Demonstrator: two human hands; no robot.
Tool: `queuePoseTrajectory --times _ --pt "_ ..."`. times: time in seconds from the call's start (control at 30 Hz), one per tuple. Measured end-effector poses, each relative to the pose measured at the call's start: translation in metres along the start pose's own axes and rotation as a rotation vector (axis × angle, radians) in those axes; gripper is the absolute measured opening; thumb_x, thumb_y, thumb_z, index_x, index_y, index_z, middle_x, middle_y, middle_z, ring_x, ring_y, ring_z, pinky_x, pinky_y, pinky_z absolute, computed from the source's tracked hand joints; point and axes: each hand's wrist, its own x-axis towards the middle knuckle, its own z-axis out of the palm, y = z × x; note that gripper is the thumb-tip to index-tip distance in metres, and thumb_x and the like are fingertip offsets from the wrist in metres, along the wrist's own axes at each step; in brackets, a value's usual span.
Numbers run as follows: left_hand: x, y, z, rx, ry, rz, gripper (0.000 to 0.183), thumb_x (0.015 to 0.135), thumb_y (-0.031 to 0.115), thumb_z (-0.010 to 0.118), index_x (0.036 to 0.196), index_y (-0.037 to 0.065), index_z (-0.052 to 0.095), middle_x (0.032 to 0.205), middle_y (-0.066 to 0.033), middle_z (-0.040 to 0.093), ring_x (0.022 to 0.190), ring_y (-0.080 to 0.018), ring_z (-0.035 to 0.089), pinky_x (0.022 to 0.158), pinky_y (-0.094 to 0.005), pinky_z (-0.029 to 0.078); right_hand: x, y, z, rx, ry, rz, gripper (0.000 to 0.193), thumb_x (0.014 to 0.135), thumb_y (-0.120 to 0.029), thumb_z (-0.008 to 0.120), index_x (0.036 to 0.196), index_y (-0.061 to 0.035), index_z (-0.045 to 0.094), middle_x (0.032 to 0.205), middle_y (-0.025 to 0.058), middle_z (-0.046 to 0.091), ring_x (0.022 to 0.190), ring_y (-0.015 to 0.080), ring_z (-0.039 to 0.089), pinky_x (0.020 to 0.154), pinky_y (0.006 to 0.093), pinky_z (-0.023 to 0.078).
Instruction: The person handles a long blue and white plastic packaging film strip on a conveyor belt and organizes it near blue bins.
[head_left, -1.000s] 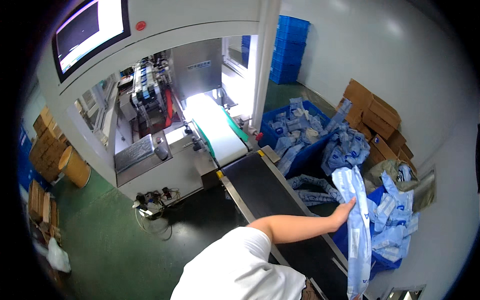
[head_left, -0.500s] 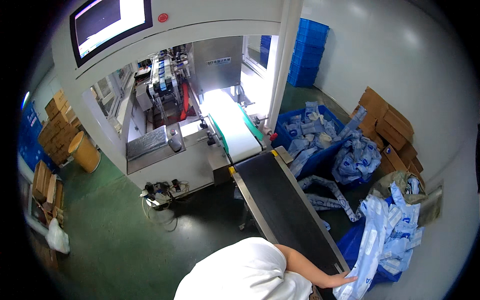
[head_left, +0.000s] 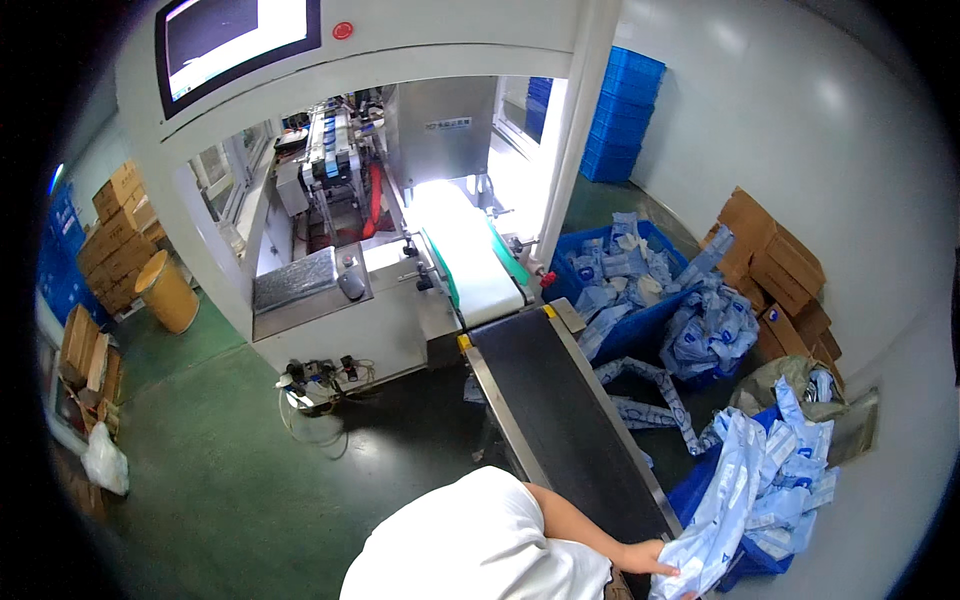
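My left arm, in a white sleeve, reaches right across the near end of a black conveyor belt [head_left: 565, 400]. My left hand [head_left: 648, 558] is closed on the near end of a long, pale blue printed plastic packaging film [head_left: 718, 510]. The crumpled film slants up and away from my fingers. It lies against a blue bin [head_left: 765, 560] heaped with similar blue-and-white packaging [head_left: 795, 500]. Only a sliver of skin shows at the lower edge below the film, perhaps my right hand; its fingers are hidden.
Beyond the black belt, a white belt [head_left: 465, 262] runs into a machine with a screen [head_left: 240, 45]. Another blue bin [head_left: 625, 335] of packaging and a film strip [head_left: 660, 385] lie right of it. Cardboard [head_left: 785, 270] leans by the wall; stacked blue crates [head_left: 620, 115] stand behind.
My left hand has shifted slightly left, drawing the near end of the packaging film with it. The whole view has also shifted a little.
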Motion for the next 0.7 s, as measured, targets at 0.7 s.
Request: queuePoseTrajectory --times 0.7 --pt "0.008 0.078 -0.108 -0.382 0.419 -0.100 0.040 0.089 0.034 0.050 0.112 0.001 0.053 0.104 -0.0046 0.058 0.095 -0.0113 0.053 0.084 -0.0266 0.042 0.005 0.130 -0.042 -0.622 0.259 -0.141 0.048 0.072 -0.031 0.061 0.102 0.0048 0.054 0.102 0.0189 0.055 0.093 0.0371 0.051 0.081 0.0473 0.039"
